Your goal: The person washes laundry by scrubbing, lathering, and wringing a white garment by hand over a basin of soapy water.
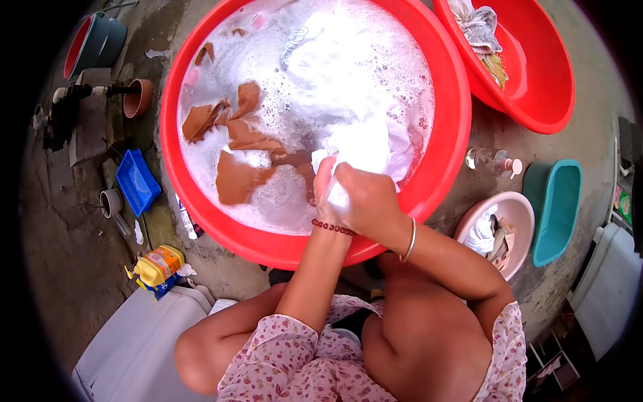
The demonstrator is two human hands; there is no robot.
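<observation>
A large red basin (450, 144) holds sudsy water, with brown cloth (241, 177) floating at its left side. Bunched white cloth (362, 144) rises out of the suds near the basin's front edge. My left hand (326, 194), with a beaded bracelet at the wrist, is closed on this cloth. Pressed against it from the right, my right hand (368, 197) is also closed around the cloth, a metal bangle on its wrist. Part of the white cloth shows between the two hands.
Another red basin (546, 87) with cloths stands at upper right. Below it are a clear bottle (492, 161), a pink basin (526, 218) with cloths and a teal tub (559, 211). At left lie a blue tray (137, 181) and a yellow bottle (159, 264).
</observation>
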